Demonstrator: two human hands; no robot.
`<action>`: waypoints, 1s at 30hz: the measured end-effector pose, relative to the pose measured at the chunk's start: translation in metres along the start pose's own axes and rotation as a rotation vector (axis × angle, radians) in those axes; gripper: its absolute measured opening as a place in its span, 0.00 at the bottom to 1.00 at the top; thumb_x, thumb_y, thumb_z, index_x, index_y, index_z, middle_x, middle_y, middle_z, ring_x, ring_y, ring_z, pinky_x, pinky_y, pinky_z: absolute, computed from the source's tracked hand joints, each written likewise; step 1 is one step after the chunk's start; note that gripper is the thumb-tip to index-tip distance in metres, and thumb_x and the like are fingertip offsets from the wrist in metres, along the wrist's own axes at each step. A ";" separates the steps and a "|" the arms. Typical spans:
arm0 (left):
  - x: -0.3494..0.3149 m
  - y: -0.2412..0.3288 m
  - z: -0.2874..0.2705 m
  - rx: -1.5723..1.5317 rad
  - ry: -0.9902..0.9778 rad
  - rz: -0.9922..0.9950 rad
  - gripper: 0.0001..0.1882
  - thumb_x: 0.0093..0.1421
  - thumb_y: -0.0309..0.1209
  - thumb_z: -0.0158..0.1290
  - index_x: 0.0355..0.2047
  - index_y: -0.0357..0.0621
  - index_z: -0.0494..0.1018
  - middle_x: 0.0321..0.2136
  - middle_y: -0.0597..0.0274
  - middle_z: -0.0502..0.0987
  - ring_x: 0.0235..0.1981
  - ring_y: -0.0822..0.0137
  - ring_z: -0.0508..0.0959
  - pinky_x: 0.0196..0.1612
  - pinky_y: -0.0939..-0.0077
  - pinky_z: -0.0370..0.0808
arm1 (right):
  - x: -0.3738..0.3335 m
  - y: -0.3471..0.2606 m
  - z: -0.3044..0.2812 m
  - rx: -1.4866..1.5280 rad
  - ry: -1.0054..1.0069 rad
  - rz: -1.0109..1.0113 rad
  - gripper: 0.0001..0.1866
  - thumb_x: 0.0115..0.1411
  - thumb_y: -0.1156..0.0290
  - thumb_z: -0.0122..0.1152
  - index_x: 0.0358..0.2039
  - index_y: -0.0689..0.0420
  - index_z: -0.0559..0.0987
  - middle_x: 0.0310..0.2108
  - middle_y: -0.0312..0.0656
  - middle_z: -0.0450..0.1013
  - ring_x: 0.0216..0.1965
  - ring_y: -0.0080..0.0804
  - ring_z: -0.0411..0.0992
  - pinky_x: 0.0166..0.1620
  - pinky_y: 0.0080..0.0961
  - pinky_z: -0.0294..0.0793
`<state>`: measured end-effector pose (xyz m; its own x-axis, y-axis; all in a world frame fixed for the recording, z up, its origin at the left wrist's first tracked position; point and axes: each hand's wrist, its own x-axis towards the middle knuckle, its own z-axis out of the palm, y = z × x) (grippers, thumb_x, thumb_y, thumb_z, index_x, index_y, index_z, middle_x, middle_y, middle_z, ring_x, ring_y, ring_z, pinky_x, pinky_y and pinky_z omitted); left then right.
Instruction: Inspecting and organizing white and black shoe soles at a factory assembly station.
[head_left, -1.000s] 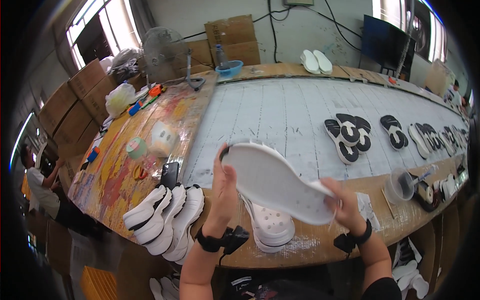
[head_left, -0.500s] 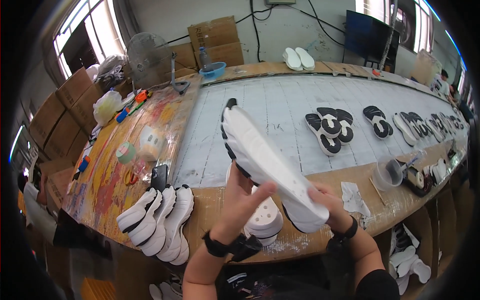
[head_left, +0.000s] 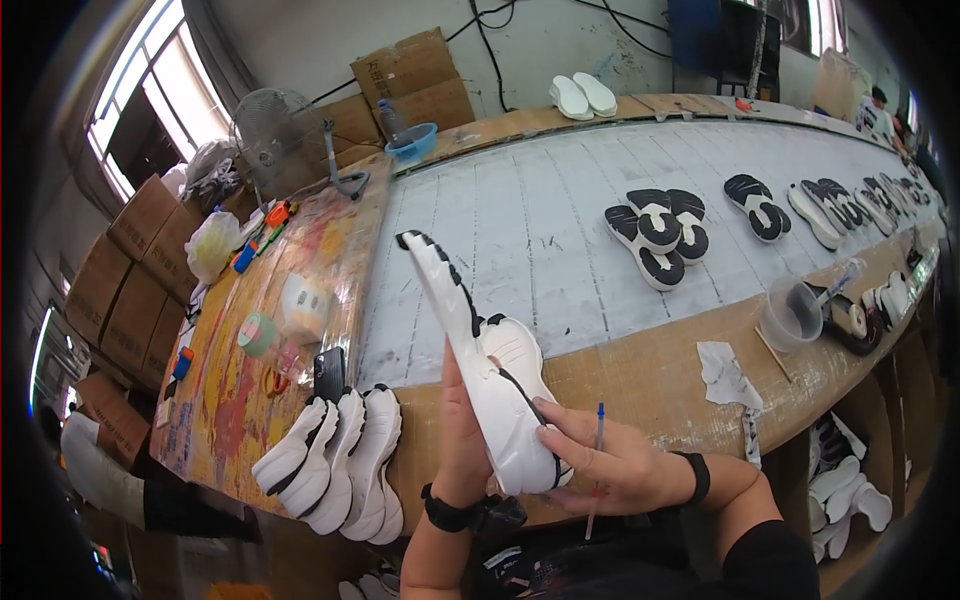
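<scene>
Currently, on my remote feed: left hand [head_left: 462,432], gripping one white sole [head_left: 497,425], tilted steeply, over the tabletop [head_left: 640,400]; right hand [head_left: 625,468], fingertips against its lower end, pen [head_left: 600,428] between the fingers. Just beyond the hands I log a second sole [head_left: 518,348]; leftward, a row of white soles [head_left: 347,455]; farther out, rightward, stacked black-and-white soles [head_left: 657,236] and a clear tub [head_left: 793,318].

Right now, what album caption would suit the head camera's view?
White shoe sole in the left grip, its edge touched by the right grip, which also holds a slim pen.
</scene>
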<state>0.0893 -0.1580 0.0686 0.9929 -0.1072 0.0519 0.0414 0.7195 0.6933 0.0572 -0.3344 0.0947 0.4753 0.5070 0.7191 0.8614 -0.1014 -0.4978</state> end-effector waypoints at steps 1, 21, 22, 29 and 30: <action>0.001 0.002 0.000 0.001 -0.003 -0.011 0.32 0.59 0.26 0.40 0.60 0.51 0.39 0.48 0.57 0.63 0.43 0.66 0.69 0.44 0.71 0.72 | -0.002 0.005 0.002 0.042 0.008 0.034 0.35 0.41 0.76 0.65 0.52 0.63 0.62 0.51 0.59 0.58 0.46 0.50 0.65 0.46 0.31 0.68; 0.014 0.041 -0.039 1.498 -0.078 0.052 0.09 0.52 0.32 0.52 0.27 0.38 0.75 0.17 0.59 0.66 0.18 0.66 0.67 0.23 0.77 0.63 | -0.017 0.339 -0.126 -1.067 -0.012 1.194 0.38 0.34 0.52 0.68 0.43 0.63 0.70 0.44 0.54 0.67 0.47 0.44 0.65 0.44 0.33 0.69; 0.013 0.041 -0.040 1.492 -0.068 0.051 0.09 0.52 0.32 0.52 0.27 0.38 0.75 0.17 0.59 0.66 0.18 0.66 0.67 0.23 0.77 0.63 | -0.012 0.340 -0.133 -0.931 0.105 1.203 0.33 0.35 0.53 0.67 0.38 0.63 0.72 0.38 0.52 0.70 0.42 0.43 0.69 0.41 0.33 0.70; 0.028 0.043 -0.047 1.227 -0.103 0.153 0.21 0.54 0.30 0.51 0.48 0.38 0.64 0.41 0.56 0.68 0.39 0.68 0.69 0.37 0.79 0.67 | -0.058 0.285 -0.156 0.602 0.807 1.007 0.20 0.46 0.65 0.55 0.37 0.67 0.73 0.32 0.40 0.72 0.32 0.27 0.72 0.32 0.23 0.71; 0.032 0.043 -0.050 1.050 -0.136 0.132 0.24 0.55 0.30 0.49 0.52 0.38 0.60 0.45 0.56 0.67 0.44 0.68 0.68 0.41 0.78 0.67 | -0.053 0.254 -0.145 0.633 0.778 0.964 0.21 0.47 0.65 0.54 0.39 0.67 0.71 0.33 0.41 0.72 0.33 0.27 0.72 0.34 0.22 0.71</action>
<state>0.1289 -0.0963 0.0641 0.9590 -0.1941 0.2064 -0.2468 -0.2143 0.9451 0.2764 -0.5116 0.0007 0.9853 -0.1630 -0.0517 0.0127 0.3714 -0.9284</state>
